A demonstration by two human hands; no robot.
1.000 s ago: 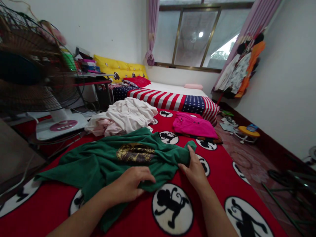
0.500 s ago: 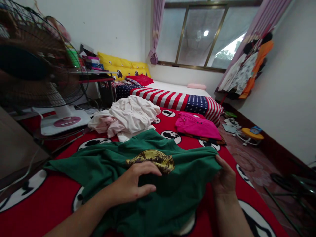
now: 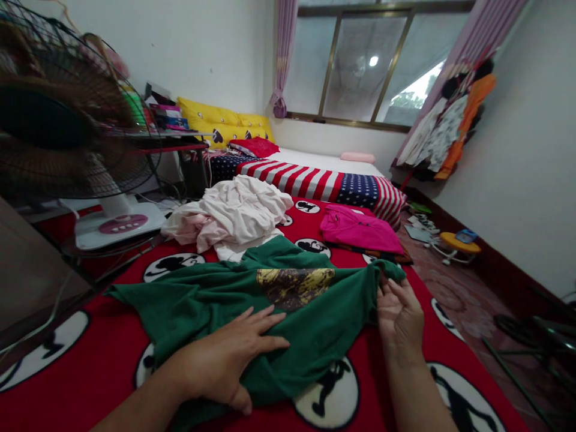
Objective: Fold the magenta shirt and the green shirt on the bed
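A green T-shirt (image 3: pixel 315 324) with a yellow and dark print lies spread and wrinkled on the red blanket (image 3: pixel 108 378), which carries white ovals with black figures. My left hand (image 3: pixel 234 354) rests on the lower part of the shirt, its fingers spread out. At the shirt's right end, my right hand (image 3: pixel 400 312) pinches a bunched edge between thumb and fingers and holds it a little up from the blanket. Part of the shirt is hidden beneath my left hand and forearm.
Beyond the shirt are a heap of white cloth (image 3: pixel 243 207) and a folded pink shirt (image 3: pixel 360 231). A fan (image 3: pixel 121 219) stands at the left. Behind is a bed with a striped cover (image 3: pixel 306 180); an orange stool (image 3: pixel 459 243) stands on the floor at the right.
My left hand has come down and flattened on the shirt with its fingers spread. My right hand has turned palm up, and the shirt's right edge is now bunched and pulled in.
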